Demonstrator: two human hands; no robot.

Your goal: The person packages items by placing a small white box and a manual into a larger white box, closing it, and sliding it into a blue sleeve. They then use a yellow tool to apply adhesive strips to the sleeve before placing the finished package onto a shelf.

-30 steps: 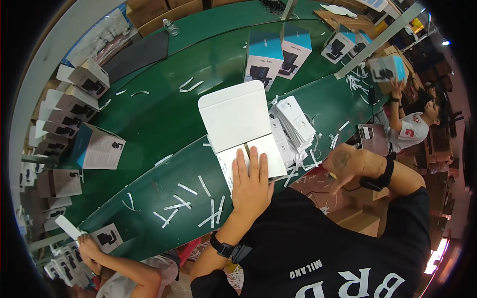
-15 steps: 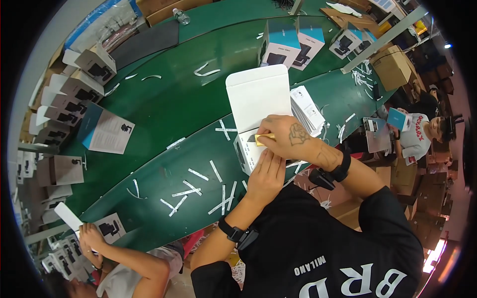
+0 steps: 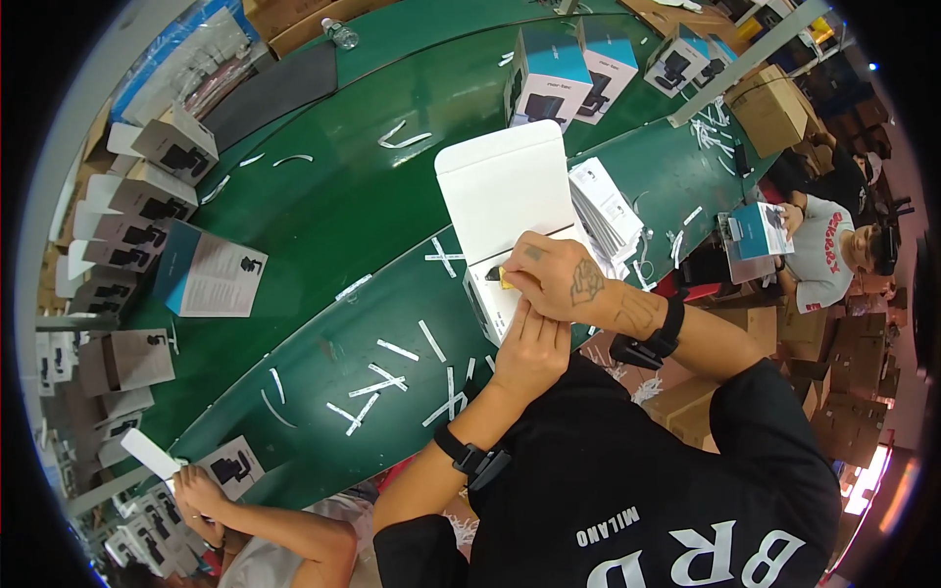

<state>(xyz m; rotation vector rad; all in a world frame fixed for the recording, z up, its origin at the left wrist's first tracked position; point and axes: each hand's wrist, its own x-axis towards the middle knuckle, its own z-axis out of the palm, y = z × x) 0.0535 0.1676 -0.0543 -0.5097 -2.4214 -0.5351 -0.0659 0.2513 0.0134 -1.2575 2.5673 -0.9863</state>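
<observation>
A white carton (image 3: 480, 304) stands before me, its lid flap (image 3: 505, 186) raised on the far side. My right hand (image 3: 567, 279), closed, grips a small yellow tool with a dark end (image 3: 503, 278) over the box's top; its exact kind is not clear. My left hand (image 3: 534, 348) rests against the near part of the box, fingers stretched out, just below the right one. Part of the carton is hidden beneath both hands. Right beside it lies a stack of white printed leaflets (image 3: 603, 211).
White strips (image 3: 387, 377) lie scattered over the green table (image 3: 323, 323). Printed boxes stand at the far side (image 3: 549, 88) and at the left (image 3: 216, 269). A co-worker's hands (image 3: 199, 495) hold a box at lower left; another person (image 3: 823, 235) handles a blue-white box at right.
The view has shifted slightly. My right hand stays over the carton with the yellow tool, now showing less of it. The co-worker at right has lowered the blue-white box.
</observation>
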